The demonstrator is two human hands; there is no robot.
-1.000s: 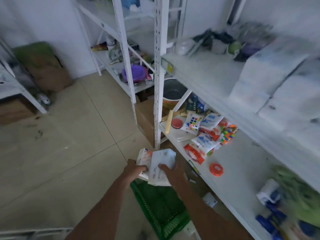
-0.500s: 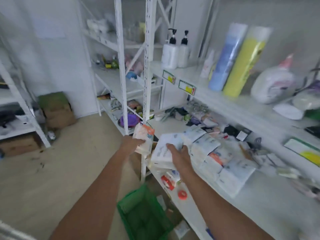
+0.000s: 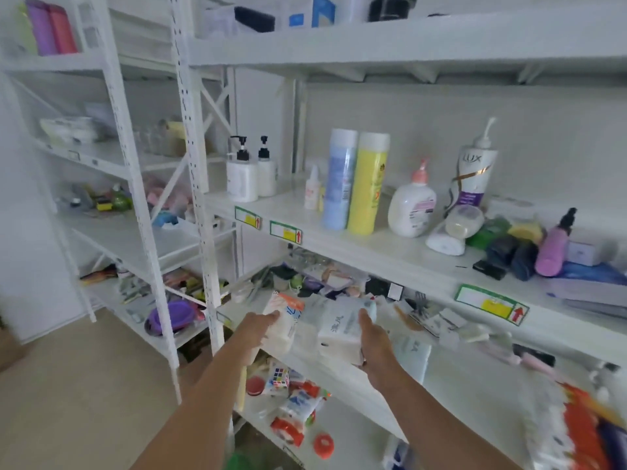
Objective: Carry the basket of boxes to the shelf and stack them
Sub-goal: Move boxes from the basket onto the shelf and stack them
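Shelving (image 3: 475, 391) fills the view, and we've got both arms out over its middle level. White packs already lie there, so it looks like the stacking spot. The left hand (image 3: 261, 329) has its grip around an orange-cornered box (image 3: 286, 317). The right hand (image 3: 373, 337) grips a white box (image 3: 344, 329), one each for separate placing, we reckon. Versus half a second ago, both boxes are further in, and the green basket (image 3: 239, 463) is down to a sliver at the bottom edge.
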